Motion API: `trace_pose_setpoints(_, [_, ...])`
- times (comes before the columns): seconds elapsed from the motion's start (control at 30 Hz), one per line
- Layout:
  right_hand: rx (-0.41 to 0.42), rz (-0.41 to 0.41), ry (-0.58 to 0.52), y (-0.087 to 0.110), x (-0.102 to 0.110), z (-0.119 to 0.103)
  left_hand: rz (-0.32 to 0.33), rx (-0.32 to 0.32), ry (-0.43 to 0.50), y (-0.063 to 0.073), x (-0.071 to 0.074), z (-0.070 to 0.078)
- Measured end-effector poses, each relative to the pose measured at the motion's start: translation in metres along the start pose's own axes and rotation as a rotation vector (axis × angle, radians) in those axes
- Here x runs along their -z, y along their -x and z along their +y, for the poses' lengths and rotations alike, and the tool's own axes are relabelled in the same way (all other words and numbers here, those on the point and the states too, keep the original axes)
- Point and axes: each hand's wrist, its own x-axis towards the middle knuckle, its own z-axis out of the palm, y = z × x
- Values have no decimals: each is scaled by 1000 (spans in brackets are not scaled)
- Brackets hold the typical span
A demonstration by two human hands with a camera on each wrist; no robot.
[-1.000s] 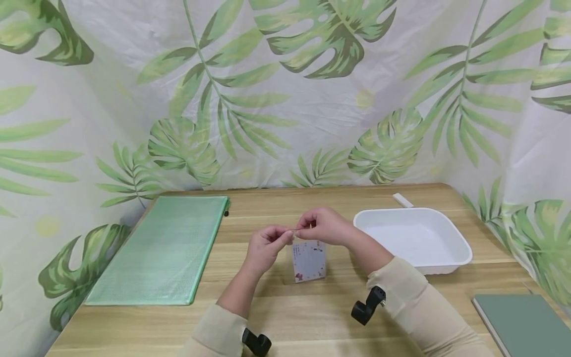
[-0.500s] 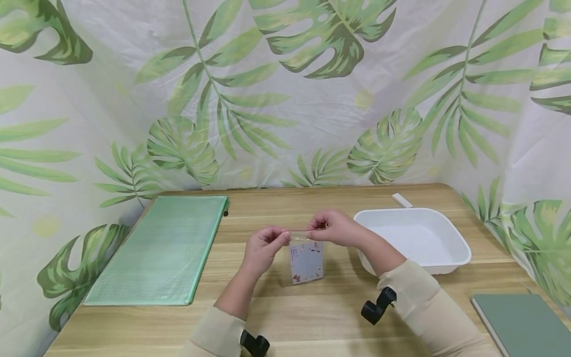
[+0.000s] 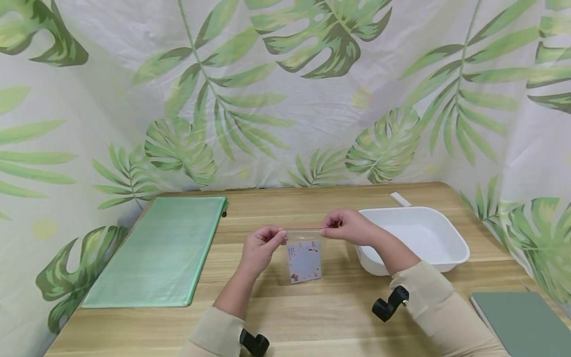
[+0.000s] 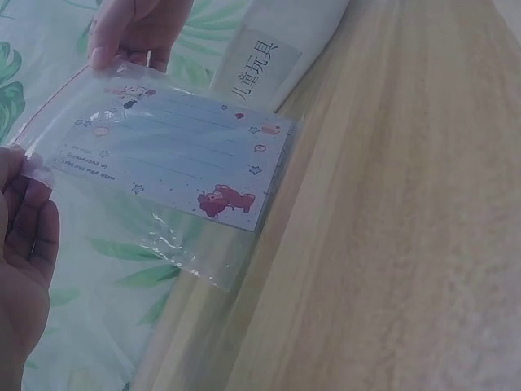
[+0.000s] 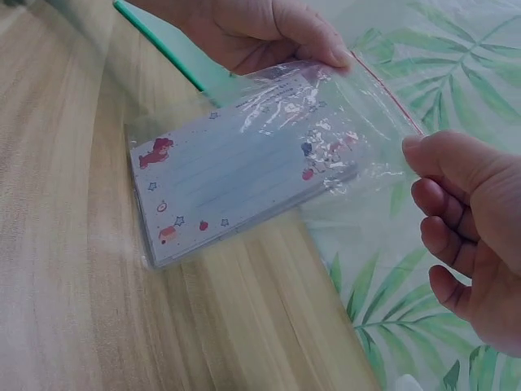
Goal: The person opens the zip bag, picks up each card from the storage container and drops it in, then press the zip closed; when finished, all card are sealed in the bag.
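A clear zip bag with a red line along its top edge hangs upright between my hands. Inside it is a stack of printed note cards, white with small stars and red cartoon figures. My left hand pinches the bag's top left corner between thumb and finger. At the other top corner, my right hand pinches it the same way. The red strip runs straight and taut from one hand to the other. The bag's lower edge is close over the wooden table.
A green mesh zip pouch lies flat at the left. On the right stands a white plastic bin with a label on its side, a small white bar behind it. A green notebook lies at the front right.
My right hand has slid rightward along the bag's top edge, from beside the left hand to the far corner. The left hand has barely moved, and the red strip now shows fully.
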Motion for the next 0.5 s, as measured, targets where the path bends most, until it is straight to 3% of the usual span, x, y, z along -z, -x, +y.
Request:
trace_pose_setpoints(0.27, [-17,27,-16,2,2,1,-1,13,3,-2,2,-3])
trace_pose_setpoints(0.4, [-79,83,-44,-3,-5,1,14,71,39,-8,4,-5])
trace_pose_setpoints(0.5, [-153,152,-132,-9,-14,0,35,126,62,-15,5,-9])
